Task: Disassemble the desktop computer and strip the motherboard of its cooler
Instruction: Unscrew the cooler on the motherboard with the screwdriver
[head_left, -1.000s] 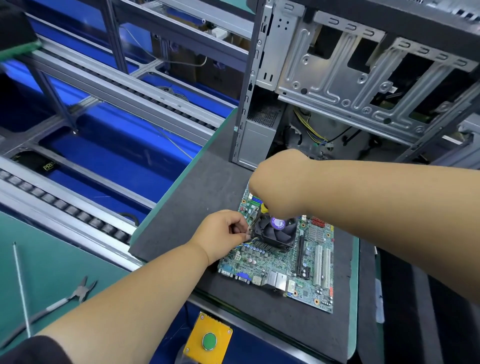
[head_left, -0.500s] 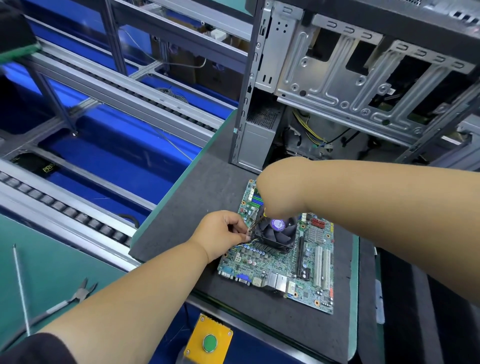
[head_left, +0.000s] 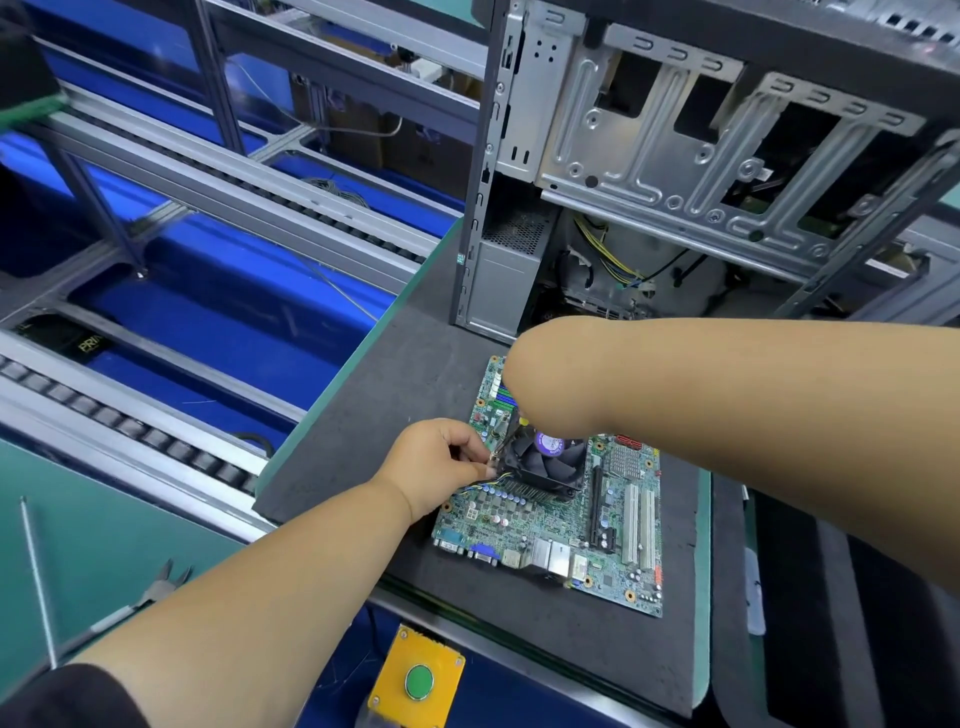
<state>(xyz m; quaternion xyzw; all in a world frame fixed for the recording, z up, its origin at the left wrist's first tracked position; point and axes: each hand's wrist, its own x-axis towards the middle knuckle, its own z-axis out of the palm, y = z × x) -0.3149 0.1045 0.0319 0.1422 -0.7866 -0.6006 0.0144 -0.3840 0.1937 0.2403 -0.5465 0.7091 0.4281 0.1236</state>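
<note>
A green motherboard (head_left: 550, 530) lies flat on a dark mat (head_left: 395, 395). Its black cooler (head_left: 550, 462), a fan with a purple label, sits on the board's middle. My right hand (head_left: 550, 379) hovers over the cooler's far left corner, wrist bent down, gripping a screwdriver (head_left: 506, 439) whose yellow handle peeks out below it. The thin shaft slants down to the cooler's left corner. There my left hand (head_left: 441, 457) pinches the shaft's tip with thumb and fingers, touching the cooler's edge. My right fingers are hidden.
The opened grey computer case (head_left: 649, 156) stands behind the board with loose cables inside. A yellow box with a green button (head_left: 418, 680) sits at the near edge. Side cutters (head_left: 161, 587) and a thin rod (head_left: 39, 577) lie left, beyond them a roller conveyor (head_left: 130, 426).
My right wrist has lifted and tipped slightly over the cooler. My left hand stays pinched at the cooler's left corner.
</note>
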